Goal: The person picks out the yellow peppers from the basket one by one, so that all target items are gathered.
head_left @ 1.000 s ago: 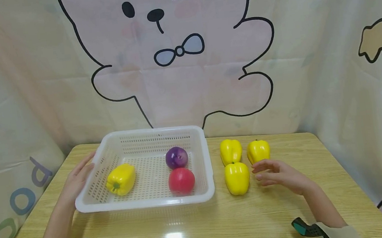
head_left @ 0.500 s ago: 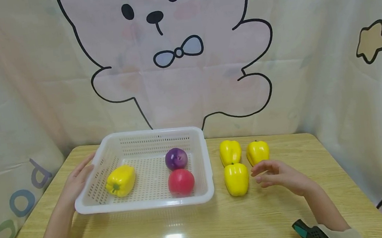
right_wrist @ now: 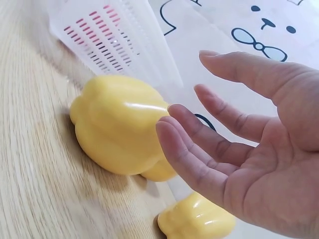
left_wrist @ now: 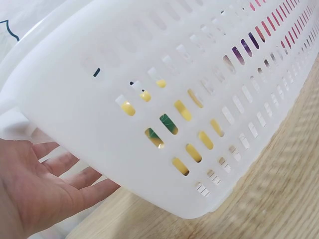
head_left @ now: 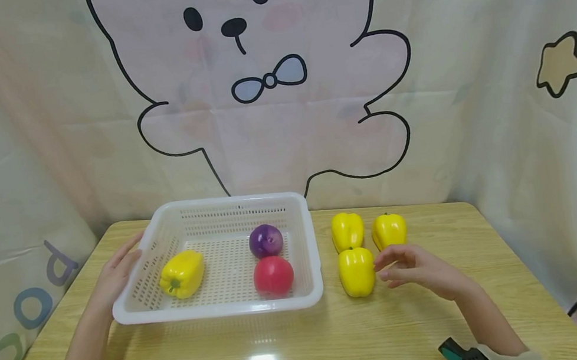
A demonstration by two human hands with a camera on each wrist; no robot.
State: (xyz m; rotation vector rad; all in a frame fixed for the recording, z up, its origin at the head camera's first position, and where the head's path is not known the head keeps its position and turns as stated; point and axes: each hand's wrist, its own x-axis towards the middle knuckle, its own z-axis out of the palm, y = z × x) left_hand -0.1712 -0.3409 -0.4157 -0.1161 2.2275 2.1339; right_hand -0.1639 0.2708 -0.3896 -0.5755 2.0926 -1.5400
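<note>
A white slotted basket (head_left: 218, 310) holds a yellow pepper (head_left: 183, 274), a purple round item (head_left: 266, 241) and a red one (head_left: 273, 276). At its left side my left hand (head_left: 117, 278) rests against the outer wall, fingers extended; the left wrist view shows this hand (left_wrist: 55, 189) below the rim. My right hand (head_left: 422, 270) holds nothing, its fingers loosely bent beside the front yellow pepper (head_left: 356, 272). In the right wrist view, that hand's fingertips come close to the pepper (right_wrist: 117, 124); whether they touch it I cannot tell.
Two more yellow peppers stand behind, one at the back left (head_left: 348, 231) and one at the back right (head_left: 389, 230). The wooden table (head_left: 381, 336) ends at a printed curtain (head_left: 274, 146) at the back and sides.
My right hand has shifted slightly left, closer to the front pepper. My left hand and the basket have kept their places.
</note>
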